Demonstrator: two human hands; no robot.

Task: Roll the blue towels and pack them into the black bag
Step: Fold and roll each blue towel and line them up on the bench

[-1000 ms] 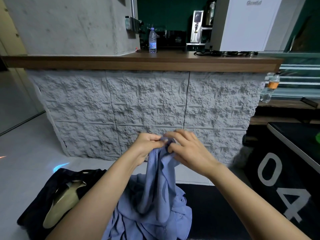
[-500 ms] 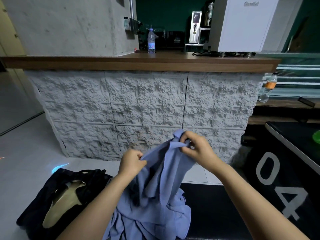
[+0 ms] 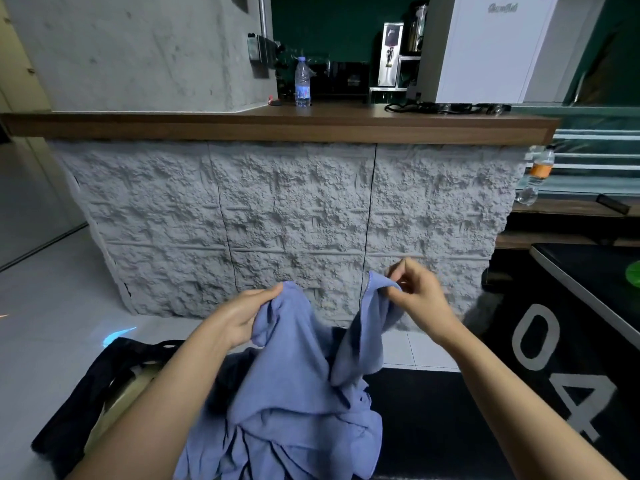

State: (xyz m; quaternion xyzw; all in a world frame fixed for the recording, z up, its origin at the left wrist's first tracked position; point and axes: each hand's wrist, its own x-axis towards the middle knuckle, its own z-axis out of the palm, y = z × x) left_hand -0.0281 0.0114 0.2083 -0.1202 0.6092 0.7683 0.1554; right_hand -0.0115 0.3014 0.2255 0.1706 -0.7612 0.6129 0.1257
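- We are holding one blue towel (image 3: 301, 362) up in front of us at the middle of the view. Its top edge is sagging between our two hands, and its lower part is hanging down onto the heap of blue towels (image 3: 277, 445) at 6 o'clock.
- Our left hand (image 3: 239, 320) is gripping the towel's upper left corner, with the fingers curled into the cloth.
- Our right hand (image 3: 419, 299) is pinching the upper right corner between thumb and forefinger. It is sitting slightly higher than the left, at 3 o'clock of it.
- The black bag (image 3: 86, 393) is lying open on the floor just beside the heap, at 9 o'clock of it. It is showing something pale inside, and our left forearm is partly hiding it.
- A black mat (image 3: 433, 427) is lying under the heap, with white "04" digits (image 3: 554, 358) at 3 o'clock.
- At 12 o'clock we are facing a rough grey stone-faced counter. Its wooden surface (image 3: 173, 124) is carrying a water bottle (image 3: 302, 83) and a white appliance (image 3: 485, 46).
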